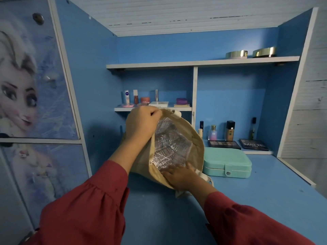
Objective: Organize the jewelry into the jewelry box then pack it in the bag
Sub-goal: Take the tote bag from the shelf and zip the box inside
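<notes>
Left hand (141,121) grips the far rim of the beige foil-lined bag (192,138), right hand (178,175) spreads the near rim. Closed teal jewelry box (228,163) sits just beside it on the blue desk (265,200).

2 eyeshadow palettes (238,144), perfume bottle (212,133), foundation bottle (230,130) on shelf (258,152)

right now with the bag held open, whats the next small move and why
Probably free the right hand and reach for the teal jewelry box. It sits closed on the desk beside the bag, not yet packed, while the left hand grips the bag's upper rim and keeps the silver-lined mouth open.
</notes>
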{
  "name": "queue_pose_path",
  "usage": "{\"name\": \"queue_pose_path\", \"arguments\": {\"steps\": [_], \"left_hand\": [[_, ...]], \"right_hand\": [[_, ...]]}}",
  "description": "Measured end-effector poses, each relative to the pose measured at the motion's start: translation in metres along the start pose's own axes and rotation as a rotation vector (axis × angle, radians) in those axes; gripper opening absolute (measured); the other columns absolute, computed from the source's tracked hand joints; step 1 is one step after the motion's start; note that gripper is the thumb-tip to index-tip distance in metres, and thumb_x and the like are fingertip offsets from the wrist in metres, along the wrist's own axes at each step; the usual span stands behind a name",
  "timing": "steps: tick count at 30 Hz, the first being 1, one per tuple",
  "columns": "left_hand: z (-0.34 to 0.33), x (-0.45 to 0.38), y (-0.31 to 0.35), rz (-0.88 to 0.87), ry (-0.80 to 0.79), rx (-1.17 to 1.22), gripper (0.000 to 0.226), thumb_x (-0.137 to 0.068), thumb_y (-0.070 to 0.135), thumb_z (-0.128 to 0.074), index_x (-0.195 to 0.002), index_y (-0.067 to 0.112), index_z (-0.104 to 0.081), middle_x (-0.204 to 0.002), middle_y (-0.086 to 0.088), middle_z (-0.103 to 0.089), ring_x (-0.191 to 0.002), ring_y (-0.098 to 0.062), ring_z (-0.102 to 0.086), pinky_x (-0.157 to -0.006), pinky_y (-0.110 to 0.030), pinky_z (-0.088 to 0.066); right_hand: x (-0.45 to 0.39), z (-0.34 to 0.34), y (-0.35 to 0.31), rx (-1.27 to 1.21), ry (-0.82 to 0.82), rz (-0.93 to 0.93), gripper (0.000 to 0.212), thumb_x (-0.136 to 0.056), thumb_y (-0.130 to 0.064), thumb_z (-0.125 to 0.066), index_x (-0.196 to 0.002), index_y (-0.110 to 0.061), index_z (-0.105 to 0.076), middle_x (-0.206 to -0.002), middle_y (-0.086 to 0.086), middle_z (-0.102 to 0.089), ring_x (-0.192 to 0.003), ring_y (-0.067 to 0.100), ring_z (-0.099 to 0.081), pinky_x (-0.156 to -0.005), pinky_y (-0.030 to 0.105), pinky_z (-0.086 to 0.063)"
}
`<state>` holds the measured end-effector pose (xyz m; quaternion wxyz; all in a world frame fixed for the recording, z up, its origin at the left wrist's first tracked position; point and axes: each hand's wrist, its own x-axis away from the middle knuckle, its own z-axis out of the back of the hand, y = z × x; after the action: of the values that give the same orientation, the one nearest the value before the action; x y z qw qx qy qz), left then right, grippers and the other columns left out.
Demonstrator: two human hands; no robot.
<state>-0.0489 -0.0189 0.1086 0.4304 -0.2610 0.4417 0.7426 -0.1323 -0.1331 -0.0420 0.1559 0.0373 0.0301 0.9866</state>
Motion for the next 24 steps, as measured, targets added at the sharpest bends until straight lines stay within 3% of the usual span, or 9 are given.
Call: {"name": "queue_pose_path", "arguments": {"steps": [3,7,9,11,13,14,19,22,24], "left_hand": [[0.000,0.000,0.001,-0.042,0.052,-0.013,0.029,-0.088,0.018,-0.051,-0.073,0.006,-0.073,-0.060,-0.013,-0.064,-0.051,-0.030,-0.053,-0.050,-0.043,-0.045],[-0.010,0.006,0.001,-0.009,-0.053,-0.052,0.029,-0.089,0.026,-0.054,-0.071,0.012,-0.071,-0.054,-0.009,-0.059,-0.046,-0.018,-0.040,-0.045,-0.030,-0.032],[-0.016,0.009,-0.001,-0.004,-0.088,-0.077,0.027,-0.088,0.028,-0.055,-0.064,0.020,-0.065,-0.058,-0.010,-0.061,-0.046,-0.013,-0.036,-0.046,-0.026,-0.026],[-0.019,0.013,-0.002,-0.008,-0.116,-0.097,0.023,-0.088,0.028,-0.054,-0.065,0.031,-0.056,-0.062,-0.010,-0.064,-0.047,-0.012,-0.035,-0.046,-0.026,-0.024],[-0.021,0.015,-0.002,-0.009,-0.136,-0.108,0.024,-0.089,0.027,-0.054,-0.068,0.026,-0.065,-0.063,-0.007,-0.065,-0.047,-0.014,-0.040,-0.046,-0.025,-0.026],[-0.022,0.016,-0.003,-0.005,-0.146,-0.110,0.025,-0.089,0.026,-0.054,-0.071,0.019,-0.070,-0.062,-0.006,-0.065,-0.048,-0.016,-0.045,-0.045,-0.025,-0.029],[-0.024,0.018,0.000,-0.005,-0.173,-0.112,0.024,-0.091,0.024,-0.055,-0.081,0.016,-0.075,-0.063,-0.002,-0.067,-0.052,-0.020,-0.057,-0.046,-0.024,-0.036],[-0.022,0.019,0.003,-0.009,-0.173,-0.122,0.023,-0.091,0.024,-0.055,-0.082,0.018,-0.075,-0.065,0.001,-0.068,-0.054,-0.018,-0.059,-0.046,-0.024,-0.039],[-0.022,0.020,0.007,-0.005,-0.184,-0.129,0.024,-0.091,0.025,-0.054,-0.083,0.020,-0.076,-0.066,0.002,-0.068,-0.057,-0.017,-0.060,-0.048,-0.026,-0.042]], "right_hand": [[0.005,0.003,0.002,0.032,-0.013,0.022,0.048,-0.103,-0.038,-0.021,-0.151,-0.030,-0.018,-0.159,0.003,-0.016,-0.145,0.033,-0.015,-0.109,0.067,-0.001],[0.006,-0.001,0.002,0.031,0.032,0.029,0.049,-0.101,-0.044,-0.016,-0.147,-0.031,-0.029,-0.156,-0.002,-0.025,-0.143,0.029,-0.021,-0.110,0.067,0.001],[0.006,-0.004,0.001,-0.102,0.150,-0.012,0.056,-0.096,-0.050,-0.013,-0.136,-0.026,-0.045,-0.143,-0.001,-0.044,-0.136,0.024,-0.033,-0.113,0.062,0.001],[0.008,-0.005,0.004,-0.298,0.333,-0.041,0.039,-0.099,-0.041,-0.028,-0.110,-0.020,-0.058,-0.122,-0.001,-0.059,-0.122,0.019,-0.046,-0.115,0.053,-0.011],[0.012,-0.004,0.007,-0.396,0.564,-0.048,0.022,-0.096,-0.028,-0.043,-0.090,-0.017,-0.061,-0.101,0.002,-0.065,-0.102,0.021,-0.055,-0.102,0.041,-0.032],[0.016,-0.003,0.010,-0.421,0.683,-0.087,0.020,-0.093,-0.023,-0.046,-0.090,-0.014,-0.064,-0.098,0.003,-0.066,-0.098,0.024,-0.057,-0.093,0.038,-0.037],[0.040,0.003,0.030,-0.568,1.091,-0.703,0.029,-0.090,-0.024,-0.051,-0.113,-0.009,-0.061,-0.109,0.014,-0.060,-0.105,0.033,-0.053,-0.087,0.043,-0.040],[0.054,0.013,0.044,-1.135,1.101,-1.241,0.040,-0.087,-0.014,-0.054,-0.127,-0.010,-0.052,-0.128,0.018,-0.051,-0.119,0.037,-0.046,-0.096,0.047,-0.037],[0.060,0.016,0.053,-1.521,1.015,-1.483,0.042,-0.087,-0.013,-0.052,-0.128,-0.006,-0.050,-0.134,0.020,-0.046,-0.122,0.040,-0.045,-0.099,0.047,-0.036]]}}
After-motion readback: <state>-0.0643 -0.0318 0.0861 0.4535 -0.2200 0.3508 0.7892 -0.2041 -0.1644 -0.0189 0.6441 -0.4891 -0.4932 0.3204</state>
